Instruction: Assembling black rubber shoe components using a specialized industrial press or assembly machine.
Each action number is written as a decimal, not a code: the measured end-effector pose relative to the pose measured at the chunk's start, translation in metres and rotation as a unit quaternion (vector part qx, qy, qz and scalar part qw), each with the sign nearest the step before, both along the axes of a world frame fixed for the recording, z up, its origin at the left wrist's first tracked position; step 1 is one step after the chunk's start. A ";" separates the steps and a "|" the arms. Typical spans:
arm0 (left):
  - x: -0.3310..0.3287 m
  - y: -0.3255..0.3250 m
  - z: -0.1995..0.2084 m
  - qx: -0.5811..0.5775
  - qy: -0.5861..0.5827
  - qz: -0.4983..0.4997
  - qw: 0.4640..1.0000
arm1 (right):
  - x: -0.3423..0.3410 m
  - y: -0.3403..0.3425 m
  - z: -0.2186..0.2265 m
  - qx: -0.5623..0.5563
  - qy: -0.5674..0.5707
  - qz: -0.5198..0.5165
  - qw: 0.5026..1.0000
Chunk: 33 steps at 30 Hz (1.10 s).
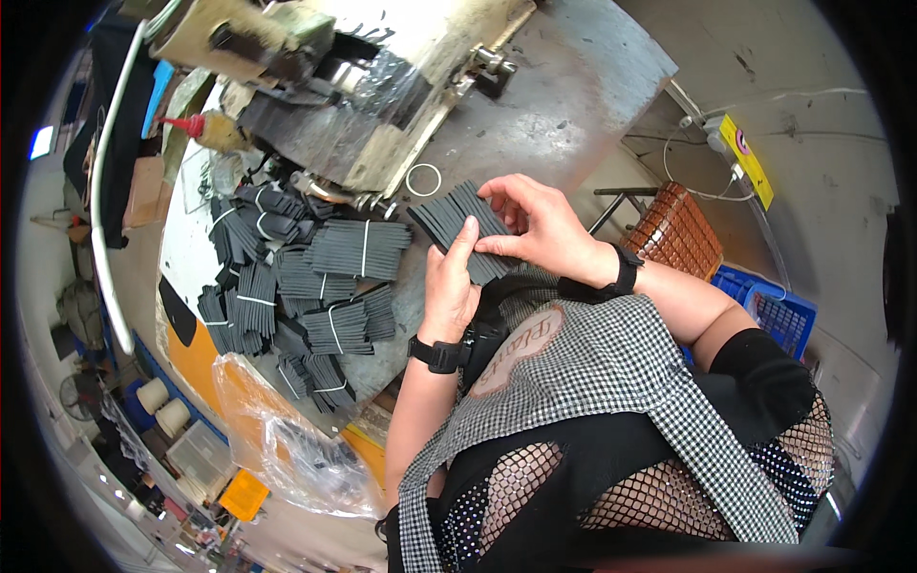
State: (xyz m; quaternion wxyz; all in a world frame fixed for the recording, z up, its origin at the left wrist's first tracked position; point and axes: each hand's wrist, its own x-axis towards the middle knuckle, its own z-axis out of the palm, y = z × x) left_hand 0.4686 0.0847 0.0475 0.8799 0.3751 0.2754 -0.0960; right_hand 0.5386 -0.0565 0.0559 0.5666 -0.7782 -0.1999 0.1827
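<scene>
Left hand (453, 286) and right hand (546, 227): grips holding grey strips (457, 220) between them, likely so none slips loose; banded bundles (377, 250) on the bench (559, 105).

Strips (458, 224): dark grey. Bundles (377, 250): dark grey, with white bands (365, 248). Ring (408, 181): white. 2 wristbands (439, 356): black. Apron (573, 368): black-and-white check; its patch (521, 353) is pale with a reddish border. Mesh (650, 506): black, diamond pattern. Bottle (223, 133): yellowish, with a red nozzle (191, 125). Chair (676, 229): brown, grid pattern. Crate (778, 323): blue. Bin (243, 495): orange. Panel (747, 160): yellow. Tube (97, 191): white.
</scene>
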 end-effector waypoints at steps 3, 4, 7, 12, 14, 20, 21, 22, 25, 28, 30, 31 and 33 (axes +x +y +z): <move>0.007 -0.007 -0.004 -0.019 0.002 -0.001 1.000 | 0.004 -0.009 -0.005 0.004 0.030 -0.025 0.999; 0.010 -0.009 -0.004 -0.023 0.000 -0.011 1.000 | 0.005 -0.012 -0.005 0.006 0.040 -0.030 0.999; 0.018 -0.015 -0.001 -0.032 -0.009 -0.037 0.999 | 0.009 -0.021 -0.009 0.024 0.082 -0.051 0.995; 0.027 -0.022 -0.002 -0.025 0.003 -0.037 0.999 | 0.017 -0.030 -0.015 0.053 0.099 -0.071 0.991; 0.029 -0.023 -0.007 -0.022 0.012 -0.043 0.999 | 0.019 -0.032 -0.018 0.057 0.102 -0.073 0.991; 0.040 -0.030 -0.007 -0.052 0.009 -0.014 0.999 | 0.038 -0.039 -0.032 0.049 0.190 -0.076 0.978; 0.042 -0.031 -0.004 -0.052 0.009 -0.013 0.999 | 0.045 -0.040 -0.037 0.088 0.242 -0.069 0.964; 0.044 -0.030 -0.002 -0.065 0.013 -0.018 0.998 | 0.050 -0.043 -0.038 0.102 0.277 -0.061 0.953; 0.048 -0.031 0.002 -0.086 0.003 -0.026 0.996 | 0.056 -0.046 -0.037 0.104 0.292 -0.050 0.949; 0.053 -0.034 0.005 -0.060 0.015 -0.017 0.998 | 0.059 -0.045 -0.032 0.053 0.239 -0.054 0.968; 0.055 -0.033 0.002 -0.051 0.008 -0.016 0.999 | 0.062 -0.044 -0.028 0.014 0.204 -0.060 0.977; 0.057 -0.032 0.002 -0.051 0.007 -0.016 0.999 | 0.063 -0.044 -0.027 -0.022 0.176 -0.054 0.983; 0.062 -0.032 0.004 -0.052 0.015 -0.015 0.998 | 0.065 -0.043 -0.029 -0.056 0.146 -0.049 0.987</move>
